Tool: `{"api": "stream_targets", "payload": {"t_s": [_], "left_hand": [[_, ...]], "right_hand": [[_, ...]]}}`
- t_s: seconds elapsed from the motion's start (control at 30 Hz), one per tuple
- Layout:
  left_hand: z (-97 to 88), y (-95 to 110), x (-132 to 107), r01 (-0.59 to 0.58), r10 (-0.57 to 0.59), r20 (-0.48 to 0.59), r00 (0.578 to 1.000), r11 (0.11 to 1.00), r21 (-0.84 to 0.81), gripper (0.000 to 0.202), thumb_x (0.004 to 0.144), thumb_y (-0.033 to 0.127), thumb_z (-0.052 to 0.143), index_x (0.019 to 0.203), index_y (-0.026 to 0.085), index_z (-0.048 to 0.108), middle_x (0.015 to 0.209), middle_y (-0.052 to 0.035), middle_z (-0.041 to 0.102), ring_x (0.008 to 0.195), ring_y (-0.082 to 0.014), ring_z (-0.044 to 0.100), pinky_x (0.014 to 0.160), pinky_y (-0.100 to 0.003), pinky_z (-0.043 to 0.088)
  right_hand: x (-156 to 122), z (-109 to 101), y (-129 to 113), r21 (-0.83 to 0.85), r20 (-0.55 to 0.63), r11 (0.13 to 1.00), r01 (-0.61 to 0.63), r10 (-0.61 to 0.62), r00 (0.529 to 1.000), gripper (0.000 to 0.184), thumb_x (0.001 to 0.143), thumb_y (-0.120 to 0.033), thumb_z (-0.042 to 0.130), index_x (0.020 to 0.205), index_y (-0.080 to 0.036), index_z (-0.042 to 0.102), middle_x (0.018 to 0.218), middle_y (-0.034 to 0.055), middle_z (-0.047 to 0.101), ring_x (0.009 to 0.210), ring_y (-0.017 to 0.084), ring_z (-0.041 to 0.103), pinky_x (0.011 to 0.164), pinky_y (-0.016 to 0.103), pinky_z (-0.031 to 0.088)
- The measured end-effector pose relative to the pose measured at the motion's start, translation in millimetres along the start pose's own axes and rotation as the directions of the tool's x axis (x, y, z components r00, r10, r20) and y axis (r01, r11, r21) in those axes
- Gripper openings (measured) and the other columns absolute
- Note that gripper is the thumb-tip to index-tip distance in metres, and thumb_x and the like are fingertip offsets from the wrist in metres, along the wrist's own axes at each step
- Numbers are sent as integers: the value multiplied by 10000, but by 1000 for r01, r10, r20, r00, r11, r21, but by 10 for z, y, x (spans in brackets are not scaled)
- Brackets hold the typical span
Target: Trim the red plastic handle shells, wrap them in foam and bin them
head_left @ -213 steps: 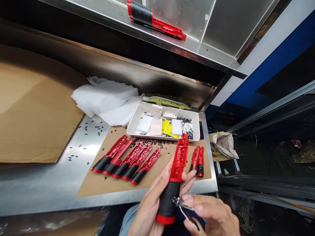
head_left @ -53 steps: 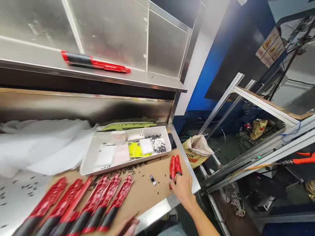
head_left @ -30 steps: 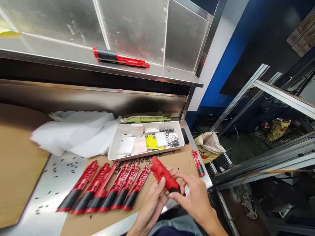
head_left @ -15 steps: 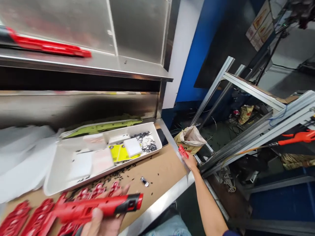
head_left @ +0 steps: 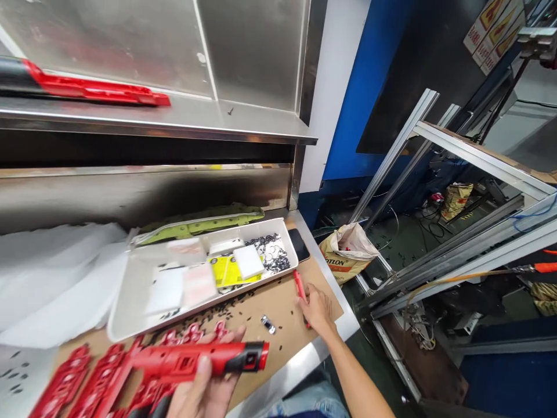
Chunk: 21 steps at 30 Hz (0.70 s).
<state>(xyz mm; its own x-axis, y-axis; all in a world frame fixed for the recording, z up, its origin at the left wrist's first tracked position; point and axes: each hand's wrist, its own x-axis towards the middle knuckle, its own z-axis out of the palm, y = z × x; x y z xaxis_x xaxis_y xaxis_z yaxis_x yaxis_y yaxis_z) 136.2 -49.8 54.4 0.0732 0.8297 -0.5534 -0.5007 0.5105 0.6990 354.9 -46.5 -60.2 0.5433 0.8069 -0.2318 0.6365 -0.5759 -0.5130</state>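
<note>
My left hand (head_left: 208, 380) is closed around a red plastic tool housing (head_left: 174, 359) with a black end, held level above the bench with the thumb on its near side. Over the right part of the bench, my right hand (head_left: 317, 309) grips a slim red plastic piece (head_left: 299, 284) that slants across the fingers. Several red plastic shells (head_left: 65, 374) lie at the lower left, partly covered by my left hand and the housing. Between my hands, a small shiny metal part (head_left: 268, 324) rests on the brown bench cover (head_left: 285, 342).
A white tray (head_left: 126, 316) holds white pads, a yellow card and small black parts. Beside it lies a phone (head_left: 299, 245). A paper sack (head_left: 343, 264) stands past the bench's right edge, near a metal frame (head_left: 470, 154). Another red-black housing (head_left: 100, 93) sits on the shelf.
My right hand has moved from beside the sack back over the bench, still with a red piece in it. The view has shifted slightly; my left hand still holds the housing.
</note>
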Motion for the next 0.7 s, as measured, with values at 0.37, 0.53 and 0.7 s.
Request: {"api": "stream_targets", "payload": {"t_s": [0.37,0.53,0.7], "left_hand": [[158,12,5,-80,77,-24,997,983,-163,685,380,418,956,980,245,673,859,-54,785,996,-281,702,803,-324,606],[164,-43,22,-115,116,-3,993,984,-139,598,481,482,913,957,213,671,917,-74,780,1031,-284,687,893,-372,575],[105,-179,59,-63,69,49,996,991,-114,586,537,473,894,988,189,649,976,-102,771,1054,-310,676,908,-418,568]], "right_hand": [[-348,-293,-31,349,-145,919,183,-140,980,308,961,-327,461,1098,-151,672,1199,147,609,1171,251,565,1033,451,435],[-1072,-531,-545,544,-131,802,248,-210,969,260,840,-460,617,914,-250,750,1360,88,499,1248,256,502,1075,396,379],[-1188,-455,-812,784,8,615,86,-150,989,297,740,-483,720,804,-196,768,1307,138,555,1231,313,514,1090,464,327]]}}
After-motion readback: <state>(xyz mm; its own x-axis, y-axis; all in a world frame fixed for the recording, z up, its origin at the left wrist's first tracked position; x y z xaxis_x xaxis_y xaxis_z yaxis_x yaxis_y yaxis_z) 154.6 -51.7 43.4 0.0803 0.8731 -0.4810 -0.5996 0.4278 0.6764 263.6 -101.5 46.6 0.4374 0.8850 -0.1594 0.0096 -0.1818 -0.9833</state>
